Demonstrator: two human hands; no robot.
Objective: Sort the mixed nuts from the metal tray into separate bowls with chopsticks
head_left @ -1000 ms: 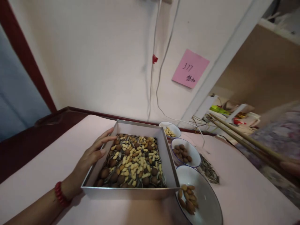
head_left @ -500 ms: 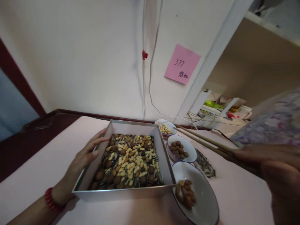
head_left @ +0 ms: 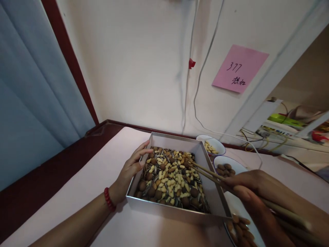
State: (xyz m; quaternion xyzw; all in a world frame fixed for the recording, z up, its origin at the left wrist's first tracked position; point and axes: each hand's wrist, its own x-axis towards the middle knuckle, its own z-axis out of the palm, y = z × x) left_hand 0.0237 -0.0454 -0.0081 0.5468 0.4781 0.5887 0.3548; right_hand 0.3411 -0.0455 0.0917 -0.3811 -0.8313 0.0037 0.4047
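Note:
My left hand [head_left: 131, 173], a red bead bracelet at its wrist, rests with stretched, parted fingers on the left rim of a square metal box [head_left: 169, 210]. Mixed peanuts in shells [head_left: 171, 185], round brown nuts [head_left: 194, 192], oval brown nuts and striped sunflower seeds lie inside it. In my right hand [head_left: 253, 190] is a pair of wooden chopsticks [head_left: 205, 173]. Their tips reach over the right wall, down to the nuts near the back right of the box, beside a round brown nut [head_left: 186, 164]. Whether they pinch anything I cannot tell.
Right of the box stand a bowl of peanuts [head_left: 220, 146], a bowl of round brown nuts [head_left: 238, 164] and a nearer bowl of oval brown nuts [head_left: 232, 202], partly behind my right hand. Cables [head_left: 196, 103] and a pink note [head_left: 240, 68] are on the wall behind.
My right hand has brought the chopsticks left, from above the bowls into the box. The view has turned left, so the box sits further right. My left hand stays on the rim.

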